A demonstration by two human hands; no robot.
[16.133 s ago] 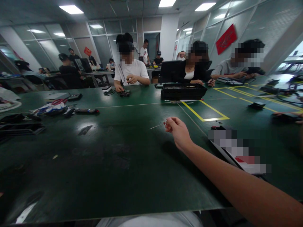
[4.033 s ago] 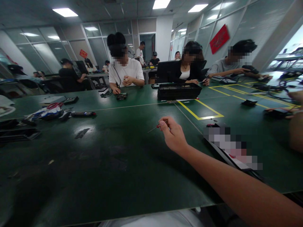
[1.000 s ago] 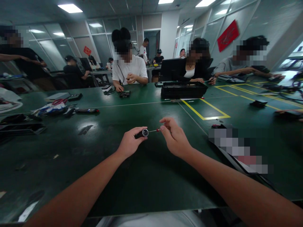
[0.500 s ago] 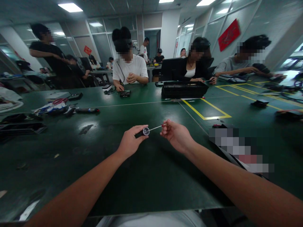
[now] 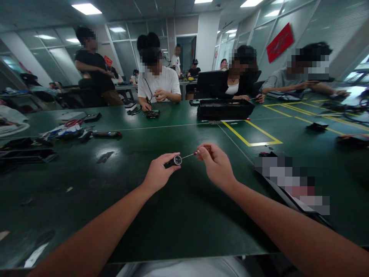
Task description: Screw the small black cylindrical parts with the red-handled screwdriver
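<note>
My left hand (image 5: 158,173) grips a small dark cylindrical part (image 5: 178,160) between thumb and fingers. Its round, light-rimmed open end faces right and toward me, with some structure inside that is too small to make out. A screwdriver (image 5: 188,156) with a thin metal shaft and a red collar is held in my right hand (image 5: 215,161), thumb and fingers closed round its handle. The shaft's tip reaches the open end of the part; whether it touches anything inside cannot be seen. Both hands are above the green table (image 5: 161,227).
A long black tray-like case (image 5: 225,110) stands across the table. Cables and tools (image 5: 67,129) lie at the left, near a dark pen-like tool (image 5: 107,134). A flat, partly blurred item (image 5: 288,186) lies right. People sit opposite; one person (image 5: 93,69) stands at the back left.
My right hand has turned about the screwdriver, its thumb now lying across the handle. My left hand stays nearly still. The standing person at the back left has moved right.
</note>
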